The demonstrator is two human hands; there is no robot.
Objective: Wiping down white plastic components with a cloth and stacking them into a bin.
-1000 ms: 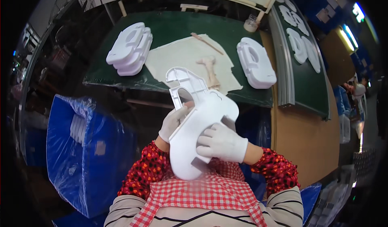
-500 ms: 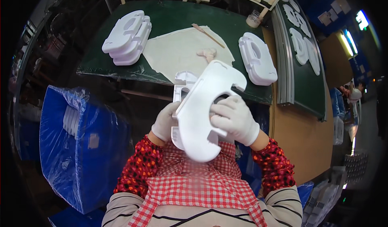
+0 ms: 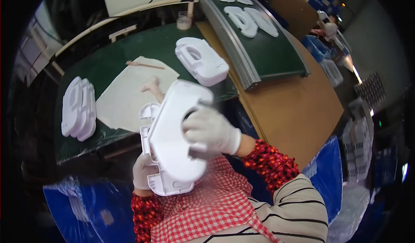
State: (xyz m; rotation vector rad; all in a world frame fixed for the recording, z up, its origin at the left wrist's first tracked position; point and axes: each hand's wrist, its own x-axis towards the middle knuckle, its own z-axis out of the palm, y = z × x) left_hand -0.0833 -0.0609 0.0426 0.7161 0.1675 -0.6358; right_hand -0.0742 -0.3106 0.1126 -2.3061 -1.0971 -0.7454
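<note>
I watch the smooth shell [image 3: 173, 135] left of the frame's centre, overlapping a ribbed shell [image 3: 170, 186]. The left hand [image 3: 143, 172], lower left, clamps the ribbed shell's edge; the right hand [image 3: 212, 131], blurred, curls around the smooth shell's cutout. Stacked shells [image 3: 78, 109] sit far left on the green table [image 3: 103, 63].

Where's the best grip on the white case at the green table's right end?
Probably the handle strip along the left edge of the white case, from the pale sheet side: the case lies flat, and the long opening beside that strip seems to leave room for fingers.
</note>
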